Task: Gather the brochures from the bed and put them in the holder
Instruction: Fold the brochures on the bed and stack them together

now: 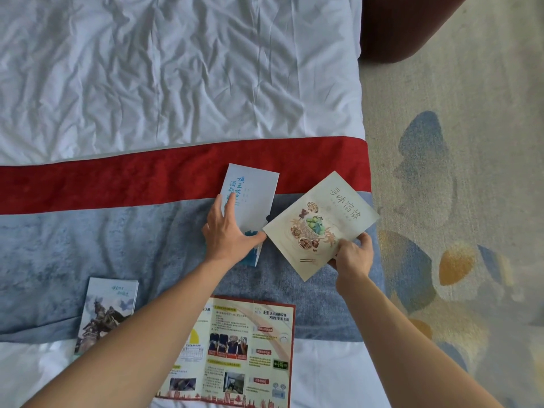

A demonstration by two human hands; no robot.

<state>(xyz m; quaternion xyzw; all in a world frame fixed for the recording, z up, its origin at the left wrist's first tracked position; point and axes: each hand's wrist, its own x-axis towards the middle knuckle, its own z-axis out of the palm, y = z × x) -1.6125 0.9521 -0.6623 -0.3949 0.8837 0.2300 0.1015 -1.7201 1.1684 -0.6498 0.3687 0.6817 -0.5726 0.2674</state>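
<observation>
At the far left the statue brochure (pixel 107 313) lies flat on the bed (pixel 147 83), across the blue band of the runner (pixel 88 237) and the white sheet below it, untouched and partly hidden by our left forearm. To its right the red-bordered leaflet (pixel 241 354) lies open and face up near the foot of the bed, between our two forearms, also waiting. We judge that both are left for later because they lie nearest us and the hands are busy farther out.

Our left hand (pixel 226 231) reaches forward, arm nearly straight, palm down on the pale blue brochure (pixel 250 201), which sits where the red stripe meets the blue. The fingers are spread and laid over its lower left part, thumb stretched along the bottom toward the right; this looks like a press to pin or slide the paper, not a lift.

Our right hand (pixel 353 254) holds the cream food brochure (pixel 321 225) by its lower corner, fingers clamped on it with the thumb on top and the rest beneath. The sheet is tilted and seems raised off the bed, its left corner just over the blue brochure's edge, likely so the two can be stacked.

No holder is in view.
</observation>
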